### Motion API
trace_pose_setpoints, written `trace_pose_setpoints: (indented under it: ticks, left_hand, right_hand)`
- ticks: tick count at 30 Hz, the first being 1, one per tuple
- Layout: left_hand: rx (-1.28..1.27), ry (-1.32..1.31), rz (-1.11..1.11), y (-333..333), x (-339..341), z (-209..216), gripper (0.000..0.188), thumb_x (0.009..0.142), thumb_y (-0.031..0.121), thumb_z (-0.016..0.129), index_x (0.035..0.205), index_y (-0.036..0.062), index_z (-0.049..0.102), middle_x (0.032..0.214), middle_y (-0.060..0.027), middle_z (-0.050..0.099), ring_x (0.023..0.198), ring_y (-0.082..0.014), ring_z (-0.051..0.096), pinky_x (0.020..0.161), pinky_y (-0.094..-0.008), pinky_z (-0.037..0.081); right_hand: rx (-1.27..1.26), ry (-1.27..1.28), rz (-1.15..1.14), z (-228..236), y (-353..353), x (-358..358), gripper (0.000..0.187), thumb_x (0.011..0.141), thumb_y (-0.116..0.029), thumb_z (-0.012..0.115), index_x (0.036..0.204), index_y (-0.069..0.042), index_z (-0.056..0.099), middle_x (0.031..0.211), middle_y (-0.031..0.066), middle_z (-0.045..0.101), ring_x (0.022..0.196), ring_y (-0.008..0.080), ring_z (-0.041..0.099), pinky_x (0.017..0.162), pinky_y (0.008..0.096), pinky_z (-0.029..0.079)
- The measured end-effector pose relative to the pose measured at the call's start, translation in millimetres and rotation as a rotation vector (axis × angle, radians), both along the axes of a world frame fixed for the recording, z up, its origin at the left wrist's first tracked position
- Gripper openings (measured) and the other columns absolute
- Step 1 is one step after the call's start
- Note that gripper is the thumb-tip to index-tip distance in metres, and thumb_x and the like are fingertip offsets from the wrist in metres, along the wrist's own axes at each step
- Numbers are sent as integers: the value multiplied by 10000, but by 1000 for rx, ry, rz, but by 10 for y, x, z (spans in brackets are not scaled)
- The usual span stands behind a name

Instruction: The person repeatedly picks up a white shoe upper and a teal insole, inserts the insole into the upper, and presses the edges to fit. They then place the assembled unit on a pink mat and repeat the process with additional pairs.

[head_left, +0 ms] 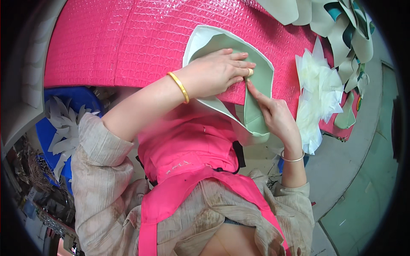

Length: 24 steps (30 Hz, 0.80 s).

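Two hands meet on a pale green piece (263, 68), whose near end hangs past the edge of the pink table cover (149, 42) toward the pink apron (192, 149). Right of its middle, the right hand (277, 113) points an index finger to its inner edge (246, 98), the thumb hidden so any pinch cannot be told; the left hand (218, 73) lies flat across it, fingers outstretched, and lighter pressure might let the overhang drag it askew. Right of the piece sits a white petal-like pile (318, 85), with pale cut pieces (316, 19) beyond its far right corner.
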State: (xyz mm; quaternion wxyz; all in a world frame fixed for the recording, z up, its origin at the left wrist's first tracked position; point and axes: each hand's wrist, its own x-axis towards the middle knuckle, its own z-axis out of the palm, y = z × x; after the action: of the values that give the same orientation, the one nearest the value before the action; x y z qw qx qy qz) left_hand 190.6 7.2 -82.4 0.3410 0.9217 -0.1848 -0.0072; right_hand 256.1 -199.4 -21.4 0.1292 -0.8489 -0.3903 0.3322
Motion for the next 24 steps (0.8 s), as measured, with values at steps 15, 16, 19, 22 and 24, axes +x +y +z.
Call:
trace_pose_setpoints:
  ticks: [15,16,19,22,24]
  left_hand:
    - [3,-226,87,-13,-104,-13,406,825,148,531,1217,63,473,1322,-60,423,1247,-251,364,1045,-396,289]
    - [3,-203,172,14,-149,-1,406,822,145,533,1214,58,476,1314,-68,431,1242,-249,371,1040,-396,294]
    - [72,-160,405,159,-224,-8,421,810,138,542,1218,55,477,1299,-89,447,1232,-238,388,1019,-396,309]
    - [102,-177,518,138,-152,8,430,819,147,534,1233,54,464,1317,-76,433,1234,-230,387,1016,-387,312]
    - [217,-194,537,264,-25,-8,445,838,190,515,1264,83,446,1345,-40,409,1246,-215,374,1032,-405,282]
  right_hand:
    - [435,-204,154,204,237,-79,555,750,-161,635,1265,-60,455,1333,197,338,1233,352,338,1013,405,284]
    - [349,-250,201,96,301,16,604,749,-182,639,1292,-54,407,1355,188,315,1254,342,313,1023,409,273]
    - [107,-367,334,-252,357,194,777,776,-344,606,1377,-40,220,1431,130,233,1302,290,261,1057,427,221]
    - [165,-437,399,-284,669,299,781,798,-457,531,1376,-31,225,1436,112,231,1316,282,238,1060,436,201]
    - [200,-450,391,-356,739,327,784,808,-519,468,1388,-56,214,1445,108,213,1331,277,205,1064,447,178]
